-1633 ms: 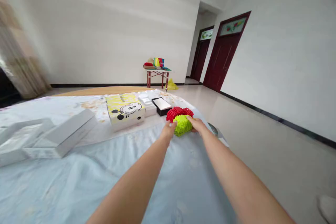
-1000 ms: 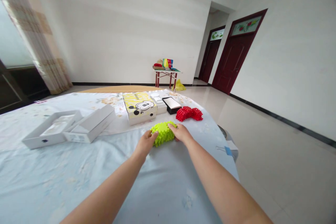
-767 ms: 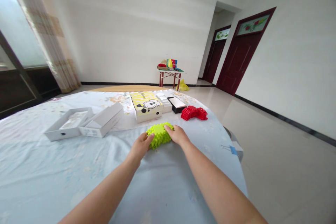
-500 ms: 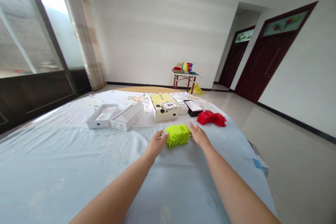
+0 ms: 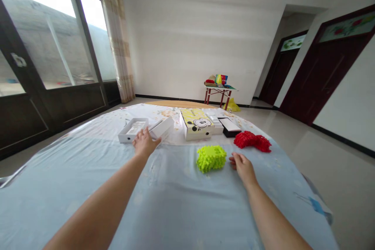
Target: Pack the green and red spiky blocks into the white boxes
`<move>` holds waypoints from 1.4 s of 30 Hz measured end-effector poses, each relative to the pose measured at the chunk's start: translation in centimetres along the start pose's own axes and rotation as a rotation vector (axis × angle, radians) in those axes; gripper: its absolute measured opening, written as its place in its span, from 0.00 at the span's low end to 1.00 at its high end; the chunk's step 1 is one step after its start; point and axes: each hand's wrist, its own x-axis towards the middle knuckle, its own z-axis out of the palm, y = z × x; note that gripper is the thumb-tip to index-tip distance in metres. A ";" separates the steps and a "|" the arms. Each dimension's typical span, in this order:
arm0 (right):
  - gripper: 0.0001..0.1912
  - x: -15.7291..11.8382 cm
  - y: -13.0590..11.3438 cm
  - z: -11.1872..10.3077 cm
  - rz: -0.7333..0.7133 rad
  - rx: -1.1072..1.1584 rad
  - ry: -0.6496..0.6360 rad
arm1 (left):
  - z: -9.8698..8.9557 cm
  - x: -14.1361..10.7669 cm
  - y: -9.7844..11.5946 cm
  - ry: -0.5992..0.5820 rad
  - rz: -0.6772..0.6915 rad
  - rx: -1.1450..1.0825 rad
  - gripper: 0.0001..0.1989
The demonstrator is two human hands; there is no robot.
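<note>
A lime-green knobbly block (image 5: pixel 211 158) rests on the blue part of the tablecloth, with neither hand touching it. Just right of it is my right hand (image 5: pixel 240 164), empty, its fingers loosely curled and a little apart. My left hand (image 5: pixel 145 142) is spread over the near end of a long white box (image 5: pixel 163 128) and hides part of it; whether the fingers touch it is hard to tell. Beside that, to the left, lies an open white tray-like box (image 5: pixel 125 137) with something pale inside.
Further back stands a yellow and white cartoon box (image 5: pixel 197 125). White pieces (image 5: pixel 216 126), a black box (image 5: pixel 231 129) with a white top and a red knobbly bundle (image 5: pixel 252 141) sit right of it. A small table (image 5: pixel 221 88) stands by the wall.
My left hand has left the green block's side and moved left to the white boxes. My right hand is slightly farther from the block. The view has turned left.
</note>
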 end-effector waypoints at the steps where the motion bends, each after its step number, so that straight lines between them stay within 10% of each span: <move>1: 0.25 0.0 0.1 0.0 -0.013 -0.034 -0.011 | 0.2 0.4 -0.3 -0.028 -0.007 0.019 0.44; 14: 0.25 0.5 1.0 0.3 -0.075 -0.139 -0.072 | 1.2 -1.9 -0.3 0.072 0.227 0.024 0.37; 26: 0.23 0.3 1.0 0.3 -0.088 -0.130 -0.085 | -1.0 2.4 -7.5 0.053 0.098 0.220 0.23; 36: 0.20 0.4 1.2 0.3 -0.093 -0.113 -0.094 | -3.1 -4.1 -5.5 0.112 0.350 0.222 0.13; 42: 0.22 0.5 1.5 0.1 -0.104 -0.118 -0.095 | -3.2 -9.4 -1.6 -0.063 0.459 0.081 0.16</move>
